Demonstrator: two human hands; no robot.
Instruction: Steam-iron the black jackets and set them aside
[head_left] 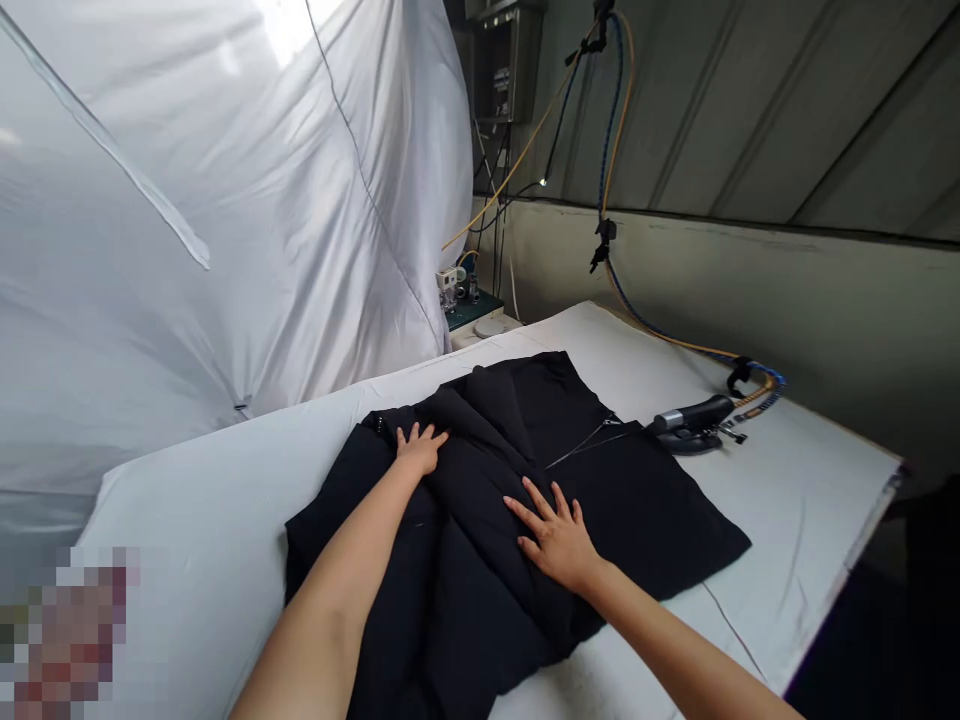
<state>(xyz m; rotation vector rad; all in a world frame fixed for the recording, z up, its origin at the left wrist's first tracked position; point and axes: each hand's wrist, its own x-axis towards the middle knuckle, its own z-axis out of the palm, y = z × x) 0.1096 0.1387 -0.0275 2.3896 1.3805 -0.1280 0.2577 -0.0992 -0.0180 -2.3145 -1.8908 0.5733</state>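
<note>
A black garment point(480, 540) with a zipper lies spread and partly folded over the white padded table. My left hand point(418, 450) rests on its upper left part with the fingers spread, close to a folded ridge of cloth. Farther right and nearer to me, my right hand point(559, 540) lies on the garment's middle, fingers apart. Neither hand grips the cloth. Between the right hand and the iron, a zipper point(581, 450) runs across the fabric. What kind of garment it is, I cannot tell.
A black-handled iron point(694, 420) stands on the white table point(810, 480) at the garment's right edge. Its blue and orange hoses point(652, 325) hang from above. White sheeting point(300, 230) drapes along the left. A metal box point(506, 65) is mounted at the back wall.
</note>
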